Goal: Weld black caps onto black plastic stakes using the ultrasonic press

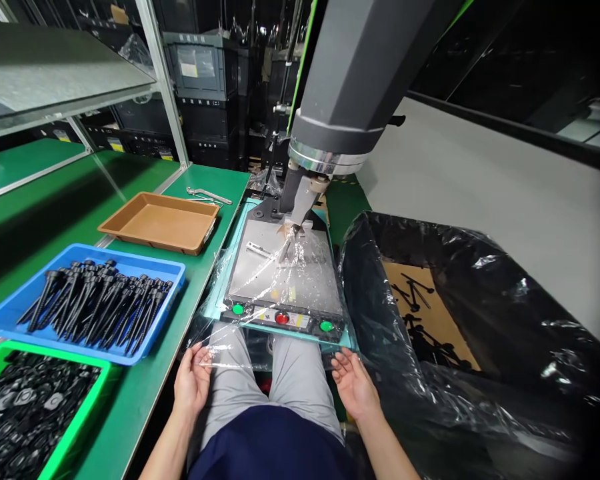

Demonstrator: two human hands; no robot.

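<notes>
A clear plastic sheet point(307, 252), possibly a bag, drapes over the metal work plate point(250, 283) of a press-like machine. Its near edge hangs over my knees. My left hand point(194, 377) pinches that edge at the left corner, and my right hand point(354, 385) grips it on the right, palm turned up. Between them, under the film, are a red button point(282, 319) and two green buttons point(237, 309) on the machine's front. Above the plate, the machine's metal tool point(305, 200) points down, its tip close to the sheet.
On the green bench at left stand a brown tray point(163, 223), a blue tray point(167, 270) of black ribbed stems and a green bin point(75, 427) of small black parts. Wrenches point(209, 195) lie behind. A box lined with black plastic point(375, 293) stands at right, holding black pieces.
</notes>
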